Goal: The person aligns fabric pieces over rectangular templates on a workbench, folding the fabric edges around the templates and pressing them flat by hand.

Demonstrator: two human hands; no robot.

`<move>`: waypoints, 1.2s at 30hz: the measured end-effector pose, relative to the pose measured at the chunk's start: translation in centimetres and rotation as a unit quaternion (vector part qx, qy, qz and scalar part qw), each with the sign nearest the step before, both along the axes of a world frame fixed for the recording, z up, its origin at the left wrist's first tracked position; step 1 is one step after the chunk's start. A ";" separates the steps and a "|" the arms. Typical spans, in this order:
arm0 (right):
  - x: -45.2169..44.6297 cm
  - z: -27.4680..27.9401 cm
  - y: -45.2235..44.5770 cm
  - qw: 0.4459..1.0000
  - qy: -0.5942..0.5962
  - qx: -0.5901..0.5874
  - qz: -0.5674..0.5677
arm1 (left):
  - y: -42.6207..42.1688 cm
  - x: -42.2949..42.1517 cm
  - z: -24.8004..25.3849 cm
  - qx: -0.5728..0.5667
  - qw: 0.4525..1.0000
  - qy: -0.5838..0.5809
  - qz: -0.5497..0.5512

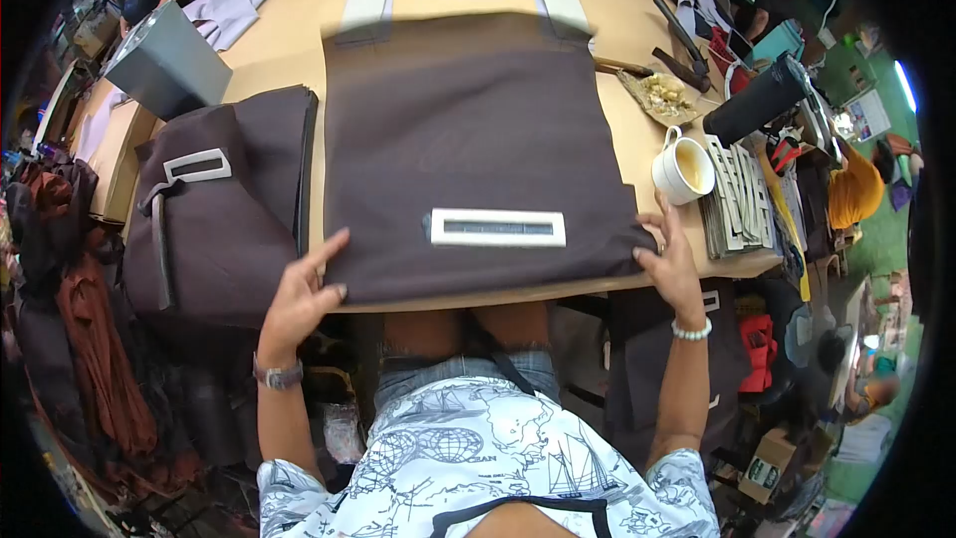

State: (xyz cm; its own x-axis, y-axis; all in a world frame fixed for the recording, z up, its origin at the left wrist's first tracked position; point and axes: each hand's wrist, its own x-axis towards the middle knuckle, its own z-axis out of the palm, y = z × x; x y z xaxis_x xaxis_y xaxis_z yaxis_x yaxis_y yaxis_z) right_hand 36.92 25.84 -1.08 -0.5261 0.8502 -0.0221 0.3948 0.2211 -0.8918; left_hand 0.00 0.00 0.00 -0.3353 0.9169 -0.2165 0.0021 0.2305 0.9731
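Observation:
A large dark brown fabric panel lies before me on the table, its far edge blurred. Near its close edge sits a white rectangular frame with a long slot. At the panel's lower left corner is my left hand, thumb and index finger spread apart at the cloth's edge. My right hand pinches the lower right corner, where the fabric bunches up between thumb and fingers. To the left, a stack of similar dark fabric carries another white frame and a dark strap.
A cup of light brown drink stands close to my right hand, beside a stack of white frames. Food on a wrapper, a hammer and a black cylinder lie beyond. A grey metal block stands back left.

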 end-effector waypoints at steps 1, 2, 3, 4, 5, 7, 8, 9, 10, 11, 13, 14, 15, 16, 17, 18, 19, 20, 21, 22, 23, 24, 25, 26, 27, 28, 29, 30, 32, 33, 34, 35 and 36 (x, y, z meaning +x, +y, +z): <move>0.4 0.0 -1.0 1.000 0.001 0.002 -0.004 | -0.9 0.6 -0.4 0.018 1.000 0.005 -0.015; 0.6 0.1 -1.7 1.000 0.003 0.004 -0.008 | -1.5 1.0 -0.2 -0.025 0.999 -0.020 -0.017; 0.7 -0.8 -2.3 1.000 -0.002 -0.001 -0.025 | -1.8 1.2 -0.7 -0.036 0.999 -0.001 -0.019; 0.1 -0.8 -1.9 0.999 -0.002 0.014 -0.041 | -1.3 1.2 -1.0 -0.026 0.999 0.022 -0.021; -0.5 -0.6 -1.3 0.998 -0.002 0.031 -0.054 | -0.6 1.3 -1.3 -0.015 0.999 0.045 -0.020; -2.2 -0.9 0.5 0.995 -0.015 0.073 -0.072 | 1.4 0.6 -1.6 0.003 0.992 0.130 0.004; -3.1 -1.4 1.5 0.992 -0.025 0.098 -0.075 | 2.6 -0.2 -2.1 -0.006 0.982 0.187 0.009; -3.9 -1.7 2.5 0.988 -0.033 0.126 -0.078 | 3.8 -1.0 -2.2 -0.014 0.970 0.244 0.016; -4.9 -1.6 3.6 0.985 -0.026 0.152 -0.077 | 4.9 -1.4 -2.0 0.006 0.966 0.257 0.032; -5.9 -1.4 4.5 0.981 -0.020 0.178 -0.076 | 5.9 -1.7 -1.7 0.027 0.961 0.271 0.048; -8.1 -0.7 6.5 0.974 -0.002 0.209 -0.089 | 8.1 -3.1 -1.4 0.054 0.945 0.311 0.081; -9.3 -0.1 7.4 0.972 0.009 0.214 -0.101 | 9.2 -4.2 -1.5 0.061 0.934 0.337 0.099; -10.5 0.5 8.6 0.969 0.019 0.219 -0.114 | 10.3 -5.1 -1.4 0.067 0.922 0.363 0.115; -11.4 -0.5 11.0 0.951 0.016 0.287 -0.111 | 11.4 -5.7 -1.1 0.071 0.904 0.401 0.128; -12.4 -1.7 13.4 0.932 0.025 0.344 -0.109 | 12.6 -6.6 -1.2 0.069 0.896 0.416 0.135; -13.7 -2.2 15.0 0.938 0.042 0.325 -0.111 | 13.8 -7.5 -1.6 0.067 0.888 0.432 0.142; -15.0 -2.0 16.0 0.944 0.058 0.305 -0.113 | 14.9 -8.4 -2.0 0.065 0.880 0.447 0.149; -16.0 -1.8 16.7 0.945 0.038 0.303 -0.117 | 15.8 -9.1 -2.5 0.062 0.864 0.477 0.148; -17.2 -1.4 17.1 0.946 0.017 0.299 -0.121 | 16.8 -9.7 -3.0 0.058 0.847 0.507 0.148; -18.0 -1.1 17.6 0.947 -0.004 0.296 -0.124 | 17.6 -10.2 -3.4 0.054 0.830 0.535 0.147; -18.7 -1.1 18.2 0.943 -0.012 0.311 -0.117 | 18.3 -10.7 -3.8 0.049 0.813 0.562 0.147; -19.4 -1.3 18.9 0.939 -0.021 0.326 -0.110 | 18.8 -10.9 -3.7 0.042 0.806 0.573 0.143; -20.1 -1.7 19.5 0.934 -0.029 0.340 -0.102 | 19.2 -11.3 -3.7 0.036 0.803 0.577 0.142; -20.6 -2.1 20.1 0.927 -0.035 0.361 -0.094 | 19.5 -11.6 -3.9 0.029 0.801 0.581 0.140; -21.1 -2.2 20.6 0.921 -0.035 0.378 -0.089 | 19.9 -12.0 -4.1 0.022 0.799 0.585 0.138; -21.6 -2.4 21.0 0.915 -0.036 0.393 -0.084 | 20.1 -12.3 -4.1 0.016 0.798 0.586 0.137; -22.0 -2.6 21.4 0.909 -0.038 0.408 -0.079 | 20.2 -12.7 -4.3 0.011 0.798 0.587 0.135; -22.3 -2.6 21.6 0.913 -0.054 0.397 -0.072 | 20.3 -12.9 -4.4 0.005 0.798 0.587 0.133; -23.0 -2.3 21.7 0.922 -0.085 0.374 -0.057 | 20.5 -13.5 -4.5 -0.012 0.797 0.590 0.125; -23.3 -2.3 21.7 0.919 -0.095 0.378 -0.053 | 20.6 -13.7 -4.5 -0.021 0.797 0.592 0.122; -23.6 -2.4 21.7 0.917 -0.105 0.382 -0.049 | 20.7 -13.8 -4.6 -0.017 0.797 0.591 0.124; -23.9 -2.4 21.7 0.914 -0.115 0.386 -0.045 | 20.8 -13.9 -4.6 -0.012 0.797 0.591 0.127; -24.1 -2.3 21.7 0.915 -0.125 0.381 -0.042 | 20.9 -13.9 -4.7 -0.008 0.797 0.591 0.129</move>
